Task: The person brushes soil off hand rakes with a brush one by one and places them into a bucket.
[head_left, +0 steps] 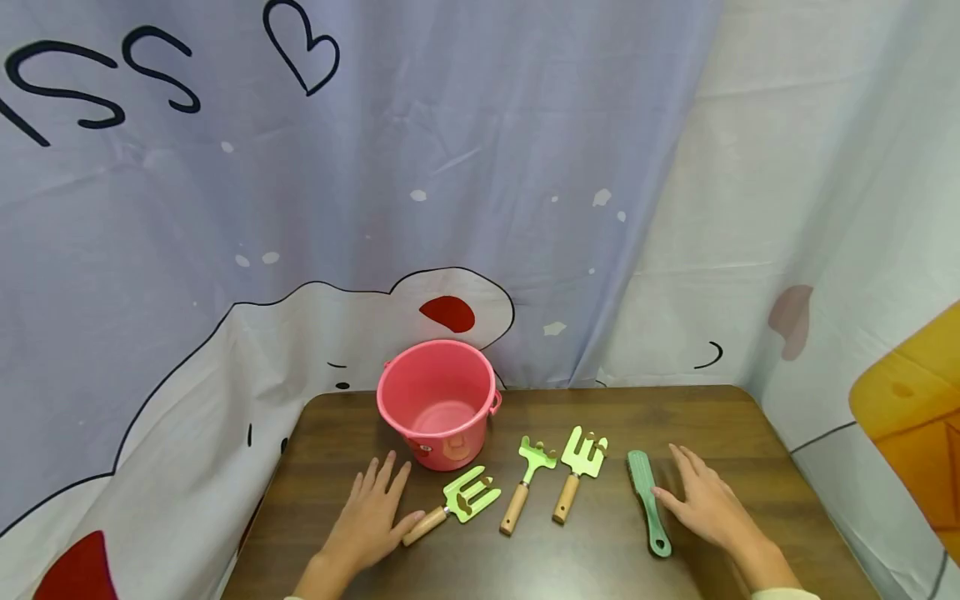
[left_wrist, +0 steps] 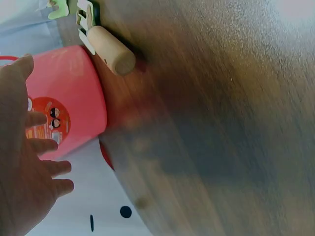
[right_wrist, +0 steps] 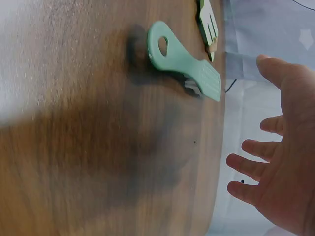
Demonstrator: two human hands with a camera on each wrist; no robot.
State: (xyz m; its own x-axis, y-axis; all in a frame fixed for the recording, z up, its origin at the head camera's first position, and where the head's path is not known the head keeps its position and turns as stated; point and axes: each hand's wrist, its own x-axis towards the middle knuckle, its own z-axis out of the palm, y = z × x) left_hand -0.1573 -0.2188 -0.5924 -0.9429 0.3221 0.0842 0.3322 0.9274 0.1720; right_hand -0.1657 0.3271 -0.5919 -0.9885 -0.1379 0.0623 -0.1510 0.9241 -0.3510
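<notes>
Left hand (head_left: 367, 517): fingers straight and spread, holding nothing, left-front of the pink bucket (head_left: 442, 379). Wood-handled fork (head_left: 453, 506) near its thumb, just in front of bucket (handle end towards the hand). Right hand (head_left: 708, 504): also extended, nothing gripped, well right of bucket; green brush (head_left: 649, 502) near its thumb, bucket side. Rake (head_left: 527, 477) and second fork (head_left: 576, 472) lie right-front of bucket.

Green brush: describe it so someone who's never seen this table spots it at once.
On the brown table, start at the pink bucket and move right past three wooden-handled garden tools. The green brush lies next, left of the right hand. Unlike those tools, its handle is green too.
</notes>
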